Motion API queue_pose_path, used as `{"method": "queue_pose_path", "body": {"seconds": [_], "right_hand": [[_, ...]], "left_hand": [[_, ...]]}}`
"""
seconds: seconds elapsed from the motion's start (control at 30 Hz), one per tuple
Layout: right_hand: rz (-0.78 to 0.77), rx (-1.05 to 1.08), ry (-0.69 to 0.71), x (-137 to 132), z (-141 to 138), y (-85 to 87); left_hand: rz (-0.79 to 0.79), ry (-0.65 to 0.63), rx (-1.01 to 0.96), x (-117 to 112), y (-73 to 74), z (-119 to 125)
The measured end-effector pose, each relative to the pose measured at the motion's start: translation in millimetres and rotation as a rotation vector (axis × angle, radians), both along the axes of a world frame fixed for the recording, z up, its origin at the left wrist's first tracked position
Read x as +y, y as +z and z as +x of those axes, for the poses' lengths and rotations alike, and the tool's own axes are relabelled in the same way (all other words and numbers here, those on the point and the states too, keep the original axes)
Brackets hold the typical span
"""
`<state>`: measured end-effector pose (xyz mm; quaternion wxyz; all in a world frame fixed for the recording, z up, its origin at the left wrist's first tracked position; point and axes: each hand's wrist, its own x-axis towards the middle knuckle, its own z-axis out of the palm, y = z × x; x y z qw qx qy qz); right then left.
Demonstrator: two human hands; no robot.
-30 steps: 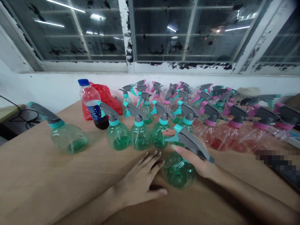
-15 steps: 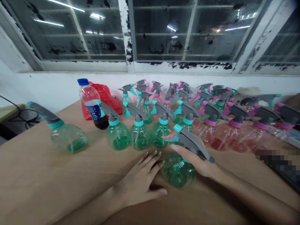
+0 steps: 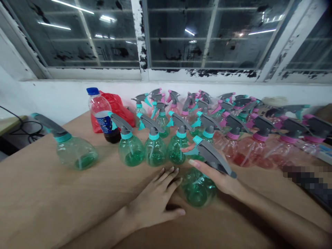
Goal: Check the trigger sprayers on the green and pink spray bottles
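My right hand [image 3: 223, 180] is wrapped around the neck of a green spray bottle [image 3: 196, 193], under its grey spray head. The turquoise nozzle points up and to the left, and some of my fingers are hidden behind the head. To the left of this bottle, my left hand [image 3: 158, 202] lies palm down on the wooden table [image 3: 64, 207], fingers apart and holding nothing. Just beyond my hands, a row of green spray bottles [image 3: 155, 152] stands with turquoise collars and a little green liquid inside.
Pink spray bottles [image 3: 250, 152] continue the row rightward, with several more behind. One green spray bottle [image 3: 76, 152] stands apart at left. A blue-capped soda bottle [image 3: 103, 117] stands before a red plastic bag [image 3: 116, 103]. A dark, partly pixelated object [image 3: 311, 186] lies at right.
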<state>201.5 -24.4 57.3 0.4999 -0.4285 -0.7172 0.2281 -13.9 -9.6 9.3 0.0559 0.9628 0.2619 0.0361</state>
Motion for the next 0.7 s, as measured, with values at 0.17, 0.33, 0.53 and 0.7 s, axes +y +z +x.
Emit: {"method": "queue_pose_path", "body": {"seconds": [0.17, 0.33, 0.53, 0.7], "right_hand": [[-0.009, 0.083, 0.055, -1.8, -0.4, 0.8], [-0.026, 0.087, 0.055, -0.8, -0.5, -0.9], [-0.025, 0.091, 0.065, -1.9, -0.7, 1.4], [-0.052, 0.056, 0.04, -2.8, -0.4, 1.0]], "left_hand": [[-0.007, -0.007, -0.041, -0.8, 0.2, -0.3], [-0.012, -0.015, -0.032, -0.2, 0.8, 1.0], [-0.002, 0.0, 0.011, -0.7, 1.8, 1.2], [-0.002, -0.004, 0.0, -1.0, 3.6, 1.4]]}}
